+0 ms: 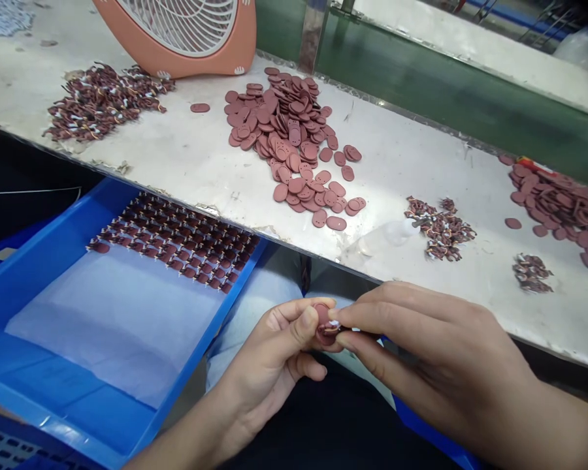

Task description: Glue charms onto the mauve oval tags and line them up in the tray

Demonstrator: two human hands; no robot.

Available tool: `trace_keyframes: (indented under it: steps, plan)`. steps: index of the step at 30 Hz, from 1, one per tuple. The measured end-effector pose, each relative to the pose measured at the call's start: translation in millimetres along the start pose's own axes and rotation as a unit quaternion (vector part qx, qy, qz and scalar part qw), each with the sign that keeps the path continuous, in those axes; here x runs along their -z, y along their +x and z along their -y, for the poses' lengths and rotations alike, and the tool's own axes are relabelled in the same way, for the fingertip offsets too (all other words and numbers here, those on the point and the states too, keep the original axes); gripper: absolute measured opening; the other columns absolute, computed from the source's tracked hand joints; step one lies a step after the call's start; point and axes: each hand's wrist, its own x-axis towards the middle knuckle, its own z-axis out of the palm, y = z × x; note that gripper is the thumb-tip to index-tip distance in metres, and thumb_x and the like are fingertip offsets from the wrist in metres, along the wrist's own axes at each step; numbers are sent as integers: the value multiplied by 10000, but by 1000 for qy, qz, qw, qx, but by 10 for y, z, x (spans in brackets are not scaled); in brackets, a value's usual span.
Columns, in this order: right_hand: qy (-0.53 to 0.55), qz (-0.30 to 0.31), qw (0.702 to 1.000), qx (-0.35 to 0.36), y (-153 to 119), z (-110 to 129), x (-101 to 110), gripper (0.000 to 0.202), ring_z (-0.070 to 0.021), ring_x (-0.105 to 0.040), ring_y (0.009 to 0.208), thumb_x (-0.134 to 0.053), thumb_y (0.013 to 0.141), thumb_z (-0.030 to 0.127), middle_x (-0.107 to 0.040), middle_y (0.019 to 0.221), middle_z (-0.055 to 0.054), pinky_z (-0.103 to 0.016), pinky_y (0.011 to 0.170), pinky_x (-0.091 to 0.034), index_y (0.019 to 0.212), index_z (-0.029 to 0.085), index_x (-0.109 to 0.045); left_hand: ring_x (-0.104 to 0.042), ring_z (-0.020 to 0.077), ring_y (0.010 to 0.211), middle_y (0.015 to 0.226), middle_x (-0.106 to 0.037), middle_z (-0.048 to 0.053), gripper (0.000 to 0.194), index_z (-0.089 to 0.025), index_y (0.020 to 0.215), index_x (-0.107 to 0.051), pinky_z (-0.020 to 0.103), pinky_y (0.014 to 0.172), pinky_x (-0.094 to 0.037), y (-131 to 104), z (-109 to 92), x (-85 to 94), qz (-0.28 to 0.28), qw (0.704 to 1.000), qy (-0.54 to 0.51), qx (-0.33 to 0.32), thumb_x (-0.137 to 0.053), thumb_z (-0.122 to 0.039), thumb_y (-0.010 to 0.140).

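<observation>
My left hand (277, 346) pinches a reddish-brown oval piece (322, 314) between thumb and fingers, above my lap. With thumb and fingertips closed, my right hand (431, 343) presses a small dark brown part with white and yellowish bits (330, 328) against the oval's lower half. The fingertips hide some of both pieces. On the bench just beyond my hands lies a small pile of similar dark brown parts (443, 228). Farther back, a large heap of matching reddish-brown ovals (289, 130) spreads over the bench.
An orange fan (235, 55) stands behind a pile of dark parts (102, 101). At lower left, a blue tray (53, 408) holds rows of assembled pieces (176, 238) on a white sheet (127, 313). A clear bottle (382, 238), more ovals (558, 202) and another dark cluster (532, 273) lie on the bench.
</observation>
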Motion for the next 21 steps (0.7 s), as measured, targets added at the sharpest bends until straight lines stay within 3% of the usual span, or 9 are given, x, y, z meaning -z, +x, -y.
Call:
trace_keyframes:
  steps: [11,16,21]
  plan:
    - [29,-18,999,-12,50,27,106,234,-103,-660,861,-600,967,235,-710,1022,-12,-184,758,-511,1198,204,-601,-664,74,582,789,-727,28,184,-161,909,-773,104,472,-534,11,-44,92,67,997,-38,5,-749,-323,824]
    - [74,-55,995,-39,124,-25,53,150,-52,-648,759,-579,976,186,-733,903,45,-135,699,-487,1091,230,-666,-722,106,668,867,-768,52,193,-156,833,-764,110,450,-542,44,-58,134,65,994,-82,40,-784,-341,785]
    - [121,-58,989,-67,164,-40,-50,155,-53,-610,673,-613,954,212,-725,837,58,-154,638,-475,1076,256,-696,-724,96,663,841,-778,37,217,-156,759,-751,121,461,-557,59,-67,182,73,992,-98,32,-776,-369,790]
